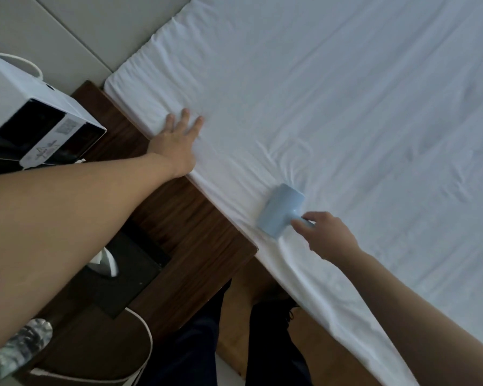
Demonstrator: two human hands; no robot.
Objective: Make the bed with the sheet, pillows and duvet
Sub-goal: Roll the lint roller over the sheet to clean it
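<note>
From the head view we look down on a bed whose white sheet (332,107) is spread over the mattress, creased in long folds near the headboard end and bunched into small ripples near the near edge. Our left hand (176,143) lies flat on the sheet close to the mattress corner, fingers (185,114) straight and spread, palm pressing the fabric. Our right hand (328,235) holds the handle of a pale blue roller tool (280,208), thumb and forefinger pinching it while the tool's wide head rests on the sheet just inside the bed's edge. Wrinkles fan out from the head of the tool. We see no pillows or duvet.

Beside the bed stands a dark wooden nightstand (184,224), touching the mattress side. On it lie a white box (25,118) with black panels, a black tissue box (117,277) with a white tissue poking up, and a clear plastic bottle (20,346) at the lower left. Below, dark trousers (190,346) and the wooden floor (313,346) show.
</note>
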